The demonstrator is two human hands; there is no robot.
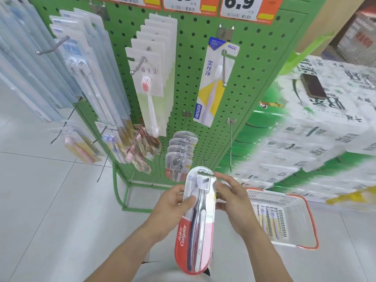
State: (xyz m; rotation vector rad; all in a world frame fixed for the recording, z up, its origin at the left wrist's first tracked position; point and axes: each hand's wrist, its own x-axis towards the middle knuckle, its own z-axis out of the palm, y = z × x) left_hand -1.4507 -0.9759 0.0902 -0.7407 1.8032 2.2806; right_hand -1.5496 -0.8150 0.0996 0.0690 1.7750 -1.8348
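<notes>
Red-and-clear Colgate toothbrush pack (pixel 195 224) sits low centre of the frame, left hand (pixel 175 202) and right hand (pixel 230 197) both pinching its upper edges before the green pegboard (pixel 252 64)

One wide-angle view, worn on the head, looks forward and steeply down. The left hand (pixel 173 202), right hand (pixel 232 196) and pack (pixel 195 241) sit close, low centre. It faces the pegboard (pixel 187 78) just ahead — floor (pixel 50 200) left, basket (pixel 310 220) right.

Green pegboard rack (pixel 254 64) on pale tiled floor (pixel 40 210), stacked tissue packs (pixel 305 139) alongside
</notes>
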